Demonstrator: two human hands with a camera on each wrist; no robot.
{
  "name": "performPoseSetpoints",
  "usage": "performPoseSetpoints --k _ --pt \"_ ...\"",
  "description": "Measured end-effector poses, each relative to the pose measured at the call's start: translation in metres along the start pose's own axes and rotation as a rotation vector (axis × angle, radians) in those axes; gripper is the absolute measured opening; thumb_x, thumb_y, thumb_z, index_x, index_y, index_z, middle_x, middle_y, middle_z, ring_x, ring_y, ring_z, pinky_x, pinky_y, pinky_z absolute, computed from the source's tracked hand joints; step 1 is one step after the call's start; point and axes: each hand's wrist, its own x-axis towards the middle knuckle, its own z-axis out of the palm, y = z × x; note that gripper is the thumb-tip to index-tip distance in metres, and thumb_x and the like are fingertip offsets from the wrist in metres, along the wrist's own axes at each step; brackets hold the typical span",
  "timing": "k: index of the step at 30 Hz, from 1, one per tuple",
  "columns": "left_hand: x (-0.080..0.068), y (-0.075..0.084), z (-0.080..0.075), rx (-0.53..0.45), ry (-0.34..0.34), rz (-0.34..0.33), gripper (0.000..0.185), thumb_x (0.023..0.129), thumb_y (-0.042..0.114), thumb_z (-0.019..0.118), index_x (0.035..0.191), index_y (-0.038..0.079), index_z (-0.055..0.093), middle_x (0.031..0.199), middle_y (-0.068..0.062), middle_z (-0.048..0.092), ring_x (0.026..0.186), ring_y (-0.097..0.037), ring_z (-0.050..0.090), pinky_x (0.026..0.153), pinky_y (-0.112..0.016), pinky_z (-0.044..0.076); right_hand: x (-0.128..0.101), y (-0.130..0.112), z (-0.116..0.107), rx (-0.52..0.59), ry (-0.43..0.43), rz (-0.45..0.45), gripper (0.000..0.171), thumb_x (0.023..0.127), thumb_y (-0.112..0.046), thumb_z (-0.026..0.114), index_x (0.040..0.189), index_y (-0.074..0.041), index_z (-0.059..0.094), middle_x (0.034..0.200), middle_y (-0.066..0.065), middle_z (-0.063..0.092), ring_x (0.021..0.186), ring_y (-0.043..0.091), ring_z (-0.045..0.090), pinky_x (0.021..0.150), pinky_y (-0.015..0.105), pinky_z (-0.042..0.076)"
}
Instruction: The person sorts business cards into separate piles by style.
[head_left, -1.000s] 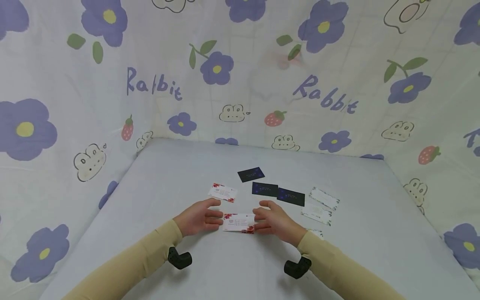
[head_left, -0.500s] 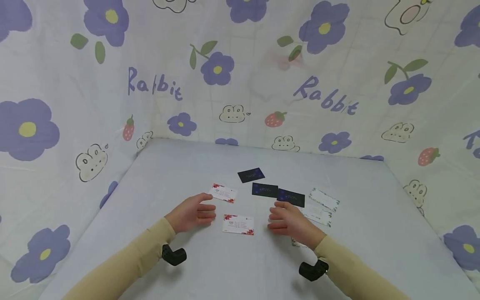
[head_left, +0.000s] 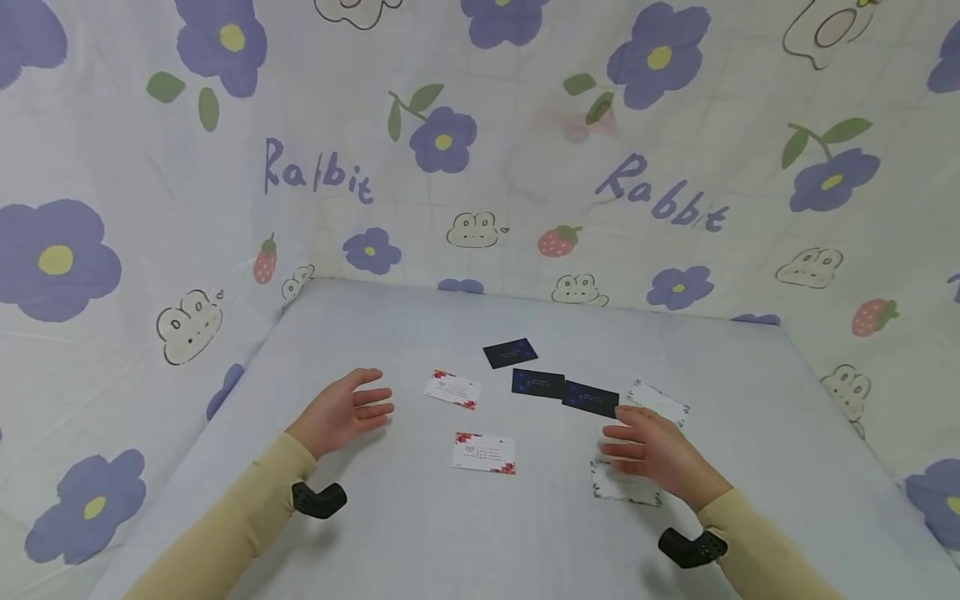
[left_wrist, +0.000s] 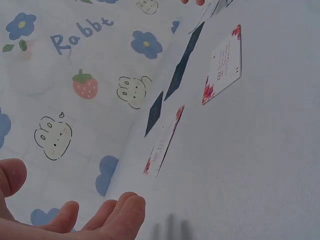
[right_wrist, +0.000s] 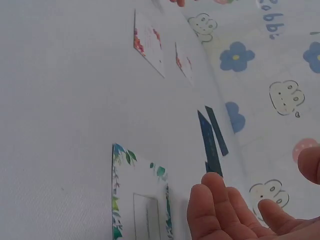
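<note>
1. Left hand [head_left: 341, 410]: fingers relaxed and spread, holding nothing, hovering or resting over the counter [head_left: 420, 533] to the left of the cards.
2. Right hand [head_left: 660, 454]: fingers straight and loose, holding nothing, above the leaf card [head_left: 618, 487]; whether it touches the card cannot be told.
3. Leaf card: lies flat on the counter, partly under the right hand, with its near edge clear.
4. Red card [head_left: 483, 452]: flat at centre, between the two hands, apart from both. A second red-trimmed card [head_left: 452, 389] lies further back.
5. Dark cards [head_left: 562, 390]: three in a loose row behind, the right two touching or overlapping.
6. Handling judgement: thin, light, smooth card stock, moderately stiff but creasable. Lying flush, it offers no edge to grip; likely best slid by a fingertip, then pinched at a short edge or corner.
</note>
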Motion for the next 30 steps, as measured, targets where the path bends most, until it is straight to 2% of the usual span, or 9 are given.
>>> performPoseSetpoints --k 7,17,24,30 --pt "-0.006 0.005 -0.009 -0.02 -0.001 0.023 0.063 0.111 0.031 0.035 0.164 0.008 0.011 0.167 -0.029 0.015 0.155 -0.044 0.024 0.127 -0.048 0.025 -0.009 0.003 -0.022 0.046 0.005 -0.01 0.082 0.109 -0.048 0.039 0.162 0.0 -0.001 0.162 0.033 0.028 0.115 0.016 0.068 0.094 0.03 0.058" --pt "-0.009 0.006 -0.012 -0.002 0.0 0.038 0.064 0.111 0.032 0.034 0.164 0.007 0.01 0.167 -0.03 0.015 0.155 -0.045 0.023 0.127 -0.049 0.024 -0.016 0.002 -0.037 0.079 0.03 0.006 0.082 0.109 -0.048 0.039 0.163 -0.002 -0.001 0.162 0.029 0.032 0.105 0.009 0.07 0.09 0.027 0.058" --pt "-0.007 0.007 -0.014 -0.004 0.018 0.039 0.061 0.111 0.032 0.032 0.163 0.006 0.013 0.167 -0.029 0.017 0.154 -0.045 0.025 0.127 -0.049 0.026 -0.016 0.004 -0.042 0.104 0.04 0.007 0.082 0.108 -0.047 0.041 0.163 -0.002 -0.001 0.148 0.018 0.053 0.102 0.009 0.071 0.088 0.028 0.059" --pt "-0.006 0.006 -0.015 -0.004 0.021 0.04 0.062 0.111 0.032 0.032 0.164 0.007 0.011 0.166 -0.03 0.018 0.154 -0.045 0.026 0.127 -0.048 0.027 -0.016 0.004 -0.044 0.094 0.036 -0.004 0.083 0.108 -0.048 0.041 0.163 -0.002 -0.001 0.143 0.011 0.057 0.102 0.008 0.071 0.088 0.028 0.059"
